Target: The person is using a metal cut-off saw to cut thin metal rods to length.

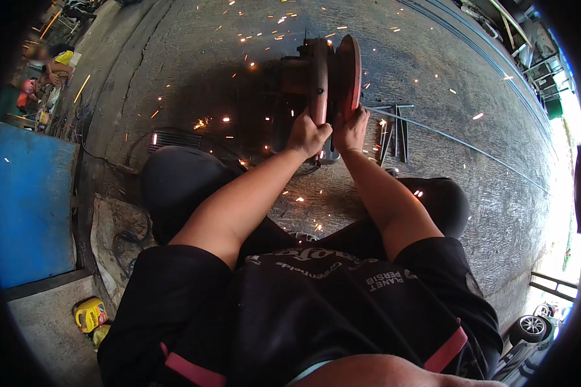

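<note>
A cut-off saw (290, 80) with a round red guard (350, 71) stands on the floor in front of me. My left hand (308, 135) is closed around its upright handle (319, 97). Beside it, my right hand (350, 132) is closed at the near lower end of the red guard; its fingers are partly hidden. A long thin metal rod (458, 138) lies from the right toward the saw, and where it meets the machine is hidden. Bright sparks fly around the saw, over the floor and near my knees.
Short metal bars (397, 135) lie right of the saw. More long rods (471, 39) stretch along the upper right. A ribbed dark block (175, 140) and a cable are at left. A blue panel (29, 203), a yellow container (90, 315) and another person (55, 68) are farther left.
</note>
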`<state>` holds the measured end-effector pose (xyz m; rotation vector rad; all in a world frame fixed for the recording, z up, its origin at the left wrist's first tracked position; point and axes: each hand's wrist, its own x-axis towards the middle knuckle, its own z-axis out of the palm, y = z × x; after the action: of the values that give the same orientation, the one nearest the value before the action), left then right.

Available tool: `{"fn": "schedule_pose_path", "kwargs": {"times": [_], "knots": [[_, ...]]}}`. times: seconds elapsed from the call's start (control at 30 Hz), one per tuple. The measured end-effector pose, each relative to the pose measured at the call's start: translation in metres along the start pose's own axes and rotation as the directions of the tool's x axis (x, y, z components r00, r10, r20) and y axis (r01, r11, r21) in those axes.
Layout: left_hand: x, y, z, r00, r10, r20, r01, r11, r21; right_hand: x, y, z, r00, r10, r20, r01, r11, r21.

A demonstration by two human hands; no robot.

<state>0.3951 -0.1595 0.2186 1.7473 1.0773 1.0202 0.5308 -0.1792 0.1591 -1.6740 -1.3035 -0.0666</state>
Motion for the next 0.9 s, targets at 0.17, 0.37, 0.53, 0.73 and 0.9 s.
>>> {"fn": "schedule_pose_path", "kwargs": {"times": [0.17,0.37,0.53,0.73,0.9], "knots": [[-0.001,-0.005,0.005,0.999,0.048,-0.024,-0.047,0.998,0.042,0.002,-0.004,-0.004,1.0,0.021,0.006,-0.021,1.0,0.001],[-0.001,-0.011,0.009,0.996,-0.083,0.006,0.084,0.995,-0.056,0.001,-0.004,-0.004,0.998,0.056,0.001,-0.056,0.998,0.023],[-0.002,-0.005,0.005,0.999,-0.045,0.025,0.047,0.996,-0.07,0.001,-0.004,-0.004,0.999,0.045,-0.021,-0.044,0.998,0.043],[-0.004,0.005,0.003,0.998,-0.05,0.05,0.059,0.979,-0.194,0.001,-0.003,-0.004,0.999,0.02,-0.028,-0.019,0.999,0.043],[-0.003,0.007,0.005,0.99,-0.115,0.076,0.131,0.955,-0.265,0.002,-0.005,-0.003,0.999,0.023,-0.041,-0.021,0.999,0.046]]}}
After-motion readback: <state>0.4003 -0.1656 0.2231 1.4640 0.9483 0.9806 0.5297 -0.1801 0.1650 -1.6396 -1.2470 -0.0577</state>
